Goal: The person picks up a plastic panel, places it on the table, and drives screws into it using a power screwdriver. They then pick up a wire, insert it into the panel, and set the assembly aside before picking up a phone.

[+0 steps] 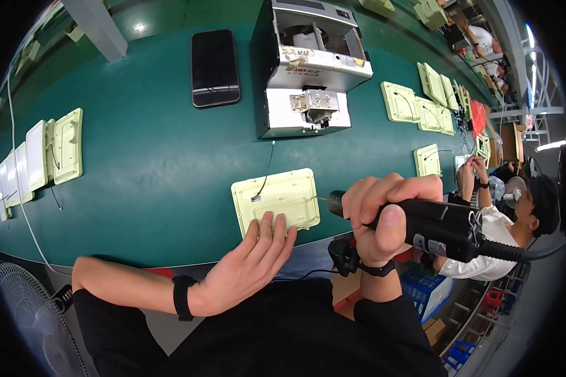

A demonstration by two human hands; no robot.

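My left hand (253, 264) lies with its fingers stretched out flat on the near part of a pale green plastic panel (289, 188) on the green table. From a small opening in the panel, a thin dark cable (269, 164) with a white end runs away toward a machine. My right hand (390, 213) is wrapped round a black corded electric screwdriver (431, 223). Its thin bit points left and reaches the panel's right edge; whether it sits on a screw is too small to tell.
Behind the panel stands a silver and black screw-feeding machine (308, 81), with a black phone (215, 68) left of it. Stacked panels (66, 147) lie at the far left, more panels (401, 102) at the right. A co-worker (503, 220) sits at the right. A fan (34, 314) stands lower left.
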